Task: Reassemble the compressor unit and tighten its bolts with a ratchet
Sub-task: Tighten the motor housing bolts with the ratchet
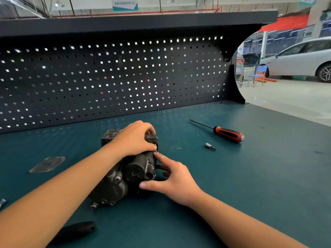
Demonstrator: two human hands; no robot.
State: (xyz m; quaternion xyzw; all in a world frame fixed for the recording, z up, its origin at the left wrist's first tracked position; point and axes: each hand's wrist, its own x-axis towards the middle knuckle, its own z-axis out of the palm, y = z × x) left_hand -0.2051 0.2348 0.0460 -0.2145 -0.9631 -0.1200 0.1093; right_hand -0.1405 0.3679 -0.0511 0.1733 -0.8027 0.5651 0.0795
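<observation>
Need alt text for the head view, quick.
The left-hand grip curls over the dark compressor unit on a green bench while the right-hand grip touches its right side. A screwdriver and socket bit lie to the right.

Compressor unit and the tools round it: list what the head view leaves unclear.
- Head view: compressor unit top, covered by the left hand; anything under its fingers is hidden.
- Head view: black handle, its left end behind the left forearm; tool type unclear.
- Head view: metal piece, cut off by the left edge.
</observation>
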